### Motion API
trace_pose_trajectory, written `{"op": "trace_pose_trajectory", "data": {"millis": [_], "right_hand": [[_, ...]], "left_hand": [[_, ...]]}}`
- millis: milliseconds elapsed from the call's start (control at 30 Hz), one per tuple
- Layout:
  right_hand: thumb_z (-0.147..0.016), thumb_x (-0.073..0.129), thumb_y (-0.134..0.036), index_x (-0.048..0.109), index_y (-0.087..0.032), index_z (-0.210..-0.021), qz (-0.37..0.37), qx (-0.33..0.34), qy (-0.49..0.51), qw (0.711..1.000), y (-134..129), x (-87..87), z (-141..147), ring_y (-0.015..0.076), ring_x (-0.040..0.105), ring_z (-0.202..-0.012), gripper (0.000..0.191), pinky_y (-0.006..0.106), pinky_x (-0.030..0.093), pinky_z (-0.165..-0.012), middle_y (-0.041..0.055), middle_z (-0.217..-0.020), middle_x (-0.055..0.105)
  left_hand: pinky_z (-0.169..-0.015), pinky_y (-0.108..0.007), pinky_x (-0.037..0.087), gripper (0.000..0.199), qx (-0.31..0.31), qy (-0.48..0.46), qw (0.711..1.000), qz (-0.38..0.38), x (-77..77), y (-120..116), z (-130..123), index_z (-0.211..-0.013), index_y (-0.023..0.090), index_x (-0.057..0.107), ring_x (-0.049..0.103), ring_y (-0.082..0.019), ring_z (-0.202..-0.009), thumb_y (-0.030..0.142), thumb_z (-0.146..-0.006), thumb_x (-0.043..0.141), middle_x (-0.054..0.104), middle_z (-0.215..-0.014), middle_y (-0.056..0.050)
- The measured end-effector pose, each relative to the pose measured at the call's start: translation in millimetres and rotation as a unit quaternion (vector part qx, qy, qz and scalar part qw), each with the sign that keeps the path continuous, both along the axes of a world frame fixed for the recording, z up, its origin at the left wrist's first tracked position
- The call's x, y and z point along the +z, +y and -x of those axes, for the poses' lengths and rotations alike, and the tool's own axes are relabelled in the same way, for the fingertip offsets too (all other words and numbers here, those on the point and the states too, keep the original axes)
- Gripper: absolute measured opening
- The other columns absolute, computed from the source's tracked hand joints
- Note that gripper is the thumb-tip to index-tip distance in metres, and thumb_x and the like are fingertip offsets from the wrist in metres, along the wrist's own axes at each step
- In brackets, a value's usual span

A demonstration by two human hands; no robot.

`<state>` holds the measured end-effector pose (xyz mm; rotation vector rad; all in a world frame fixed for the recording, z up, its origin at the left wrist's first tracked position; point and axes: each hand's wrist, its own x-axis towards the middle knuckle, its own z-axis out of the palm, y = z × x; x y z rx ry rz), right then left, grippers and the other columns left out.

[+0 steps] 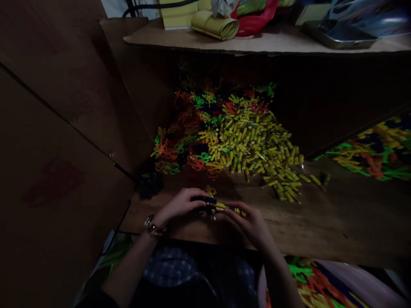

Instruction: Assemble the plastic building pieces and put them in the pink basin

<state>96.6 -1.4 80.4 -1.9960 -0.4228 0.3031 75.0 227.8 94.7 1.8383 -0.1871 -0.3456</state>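
My left hand, with a bracelet at the wrist, is closed round a dark blue piece near the front of the wooden table. My right hand pinches a small yellow cylindrical piece, whose left end meets the dark blue piece. More small yellow pieces show by the right fingers; whether they are held or lie on the table I cannot tell. Just beyond the hands spreads a heap of yellow cylindrical pieces. Left of it lie tangled orange, green and dark plastic pieces.
A cardboard shelf overhangs the heap, bearing a rolled yellow sheet and a metal tray. Cardboard walls rise at left. More coloured pieces lie at right, and others below the wooden table's edge.
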Motion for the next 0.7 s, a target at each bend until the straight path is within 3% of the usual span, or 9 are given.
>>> {"op": "trace_pose_trajectory", "data": {"millis": [133,300,433,500,600,667,700], "right_hand": [[-0.078,0.060,-0.042,0.069,-0.019,-0.087,-0.013,-0.052,-0.075,0.996,-1.2,0.5,6.0,0.0207,0.066,-0.078,0.027,0.029,0.051,-0.070,0.0065,-0.084,0.071],[-0.085,0.055,-0.033,0.066,-0.020,-0.094,0.016,-0.059,-0.202,0.977,12.6,3.3,20.9,0.0183,0.065,-0.075,0.019,0.028,0.051,-0.068,0.0058,-0.083,0.069],[-0.087,0.052,-0.031,0.065,-0.020,-0.095,0.037,-0.081,-0.236,0.968,23.6,3.9,30.5,0.0182,0.065,-0.075,0.019,0.029,0.051,-0.067,0.0070,-0.084,0.068],[-0.086,0.053,-0.033,0.066,-0.019,-0.093,0.030,-0.079,-0.208,0.975,23.2,3.4,30.0,0.0189,0.065,-0.075,0.020,0.029,0.051,-0.067,0.0076,-0.084,0.069],[-0.083,0.056,-0.038,0.068,-0.019,-0.089,0.001,-0.026,-0.082,0.996,14.2,-1.4,20.5,0.0209,0.067,-0.077,0.024,0.031,0.052,-0.070,0.0070,-0.083,0.071],[-0.080,0.058,-0.042,0.068,-0.018,-0.092,-0.006,-0.008,-0.012,1.000,4.4,-7.9,11.6,0.0227,0.067,-0.082,0.029,0.034,0.052,-0.074,0.0072,-0.087,0.072],[-0.078,0.059,-0.044,0.067,-0.017,-0.097,-0.002,-0.021,0.001,1.000,-0.9,-11.7,7.6,0.0238,0.067,-0.084,0.033,0.036,0.052,-0.076,0.0079,-0.089,0.072]], "left_hand": [[-0.088,-0.029,0.045,0.027,0.038,0.000,0.999,-0.011,-0.1,-6.6,-9.0,-0.100,0.014,0.068,0.062,-0.021,-0.096,0.023,-0.076,0.062,0.069,-0.103,-0.008],[-0.087,-0.031,0.046,0.029,0.086,0.028,0.996,0.022,-1.1,-9.9,-4.5,-0.100,0.013,0.068,0.063,-0.022,-0.095,0.025,-0.073,0.064,0.069,-0.103,-0.009],[-0.083,-0.031,0.048,0.029,0.097,0.037,0.994,0.037,-1.5,-9.6,1.5,-0.099,0.014,0.069,0.064,-0.022,-0.092,0.024,-0.073,0.064,0.070,-0.100,-0.008],[-0.079,-0.030,0.050,0.028,0.080,0.050,0.994,0.047,0.6,-7.7,4.3,-0.099,0.014,0.069,0.064,-0.022,-0.090,0.024,-0.073,0.063,0.070,-0.099,-0.008],[-0.075,-0.029,0.051,0.028,0.002,0.076,0.995,0.060,4.6,-3.7,4.9,-0.101,0.015,0.068,0.064,-0.022,-0.090,0.023,-0.075,0.061,0.069,-0.102,-0.008],[-0.081,-0.029,0.049,0.029,-0.026,0.044,0.998,0.025,3.6,-0.7,0.1,-0.104,0.017,0.066,0.063,-0.022,-0.095,0.024,-0.077,0.062,0.068,-0.106,-0.007],[-0.085,-0.030,0.047,0.030,-0.003,0.006,1.000,-0.018,0.9,1.1,-4.1,-0.106,0.017,0.065,0.061,-0.022,-0.098,0.026,-0.077,0.063,0.067,-0.108,-0.008]]}}
